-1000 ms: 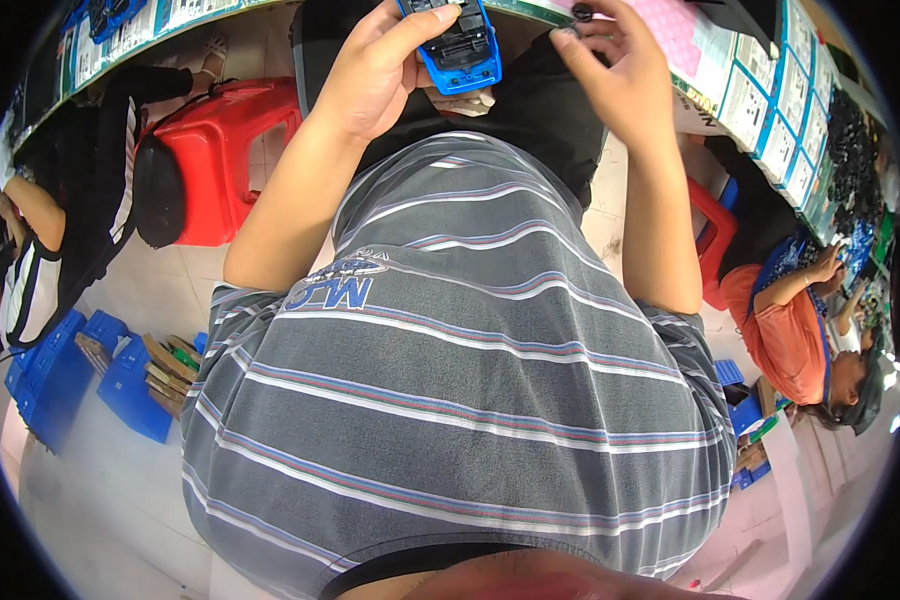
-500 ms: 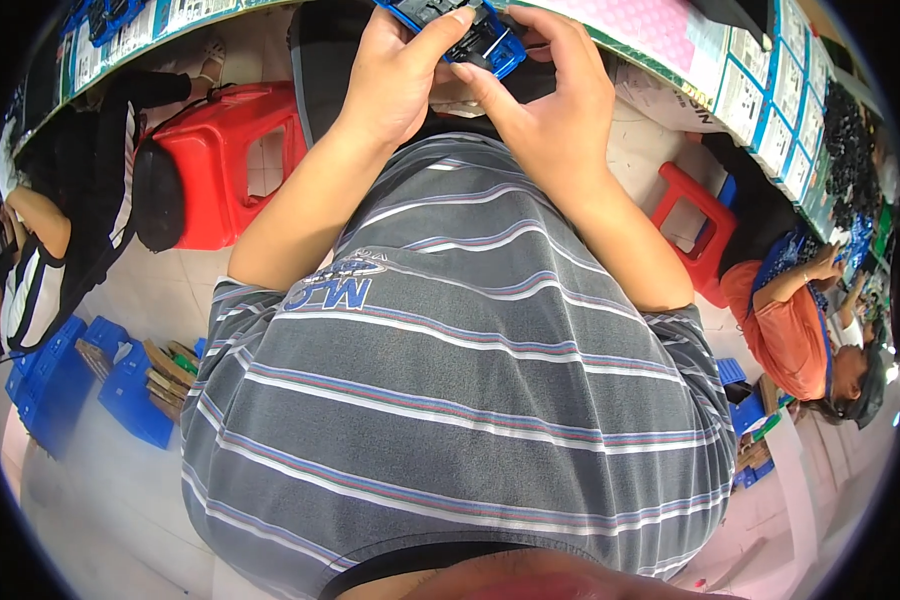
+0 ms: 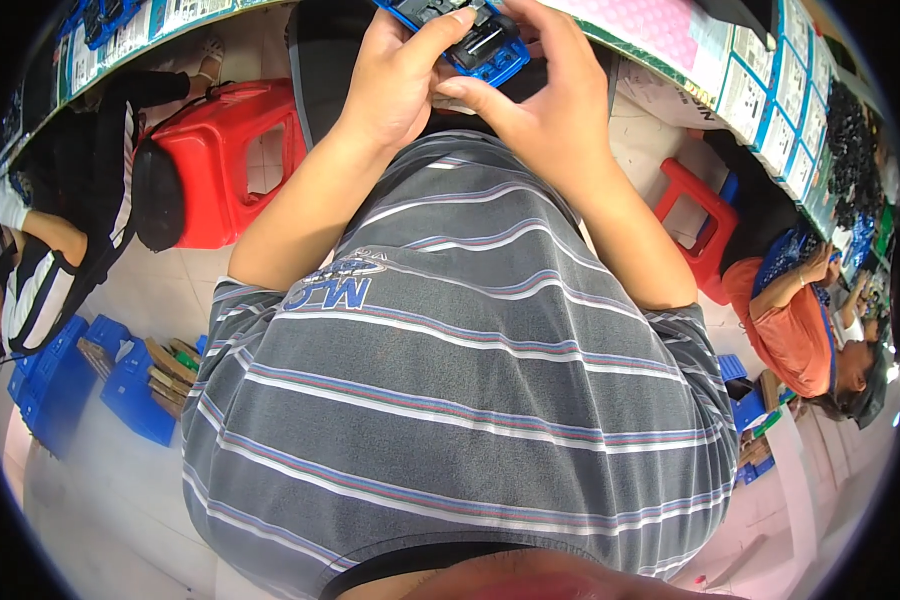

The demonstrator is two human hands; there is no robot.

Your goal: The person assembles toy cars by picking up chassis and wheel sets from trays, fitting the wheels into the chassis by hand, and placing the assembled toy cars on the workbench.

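Observation:
At the top edge, my left hand point(image 3: 395, 85) grips what looks like a blue toy car body point(image 3: 503, 70) with black parts inside it. The left thumb presses on the dark inner part. My right hand point(image 3: 560, 95) is at the right side of the car body, its thumb and forefinger spread apart. That thumb lies below the blue edge, and the forefinger reaches up past the car's right side. The other right fingers and the far end of the car are hidden or cut off.
A curved table edge point(image 3: 660, 62) runs across the top, with a pink bubbly sheet point(image 3: 640, 25) and printed cards. More blue car bodies point(image 3: 105, 20) lie at the upper left. Red stools point(image 3: 215, 165) stand on both sides, and people sit left and right. Blue crates point(image 3: 135, 395) are behind.
My right thumb and fingers have moved off the car's inner part and spread wider. The car body has tilted slightly, and its black inside shows more. My left hand keeps its grip.

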